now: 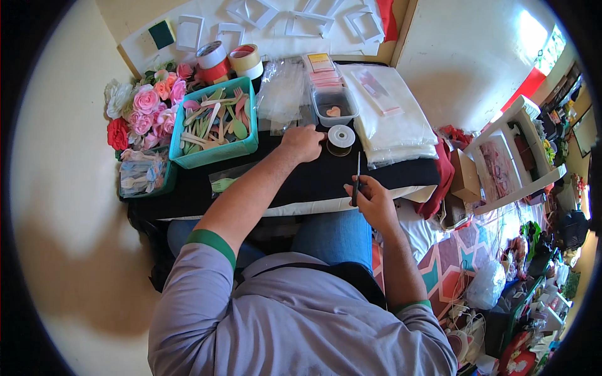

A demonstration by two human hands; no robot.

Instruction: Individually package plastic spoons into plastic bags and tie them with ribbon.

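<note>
My right hand point(376, 202) is closed round the dark handles of a pair of scissors point(358, 177), whose narrow blades point up and away from me. My left hand point(302, 143) is at the middle of the table with its fingers curled together. Its fingertips are just left of a spool point(340, 138) with a white top and a dark gold winding; whether they pinch a strand cannot be made out. Behind the spool is a clear tub point(335, 105) with a pink heart-shaped piece inside. A clear packet with a green fork point(222, 184) lies beneath my left forearm.
A teal basket point(213, 158) of colourful plastic cutlery stands left, beside artificial flowers point(147, 103) and a smaller basket of wrapped cutlery point(143, 178). Tape rolls point(244, 59) and clear bags point(280, 91) are behind. Stacked plastic sheets point(395, 125) lie right, near a cardboard box point(464, 176).
</note>
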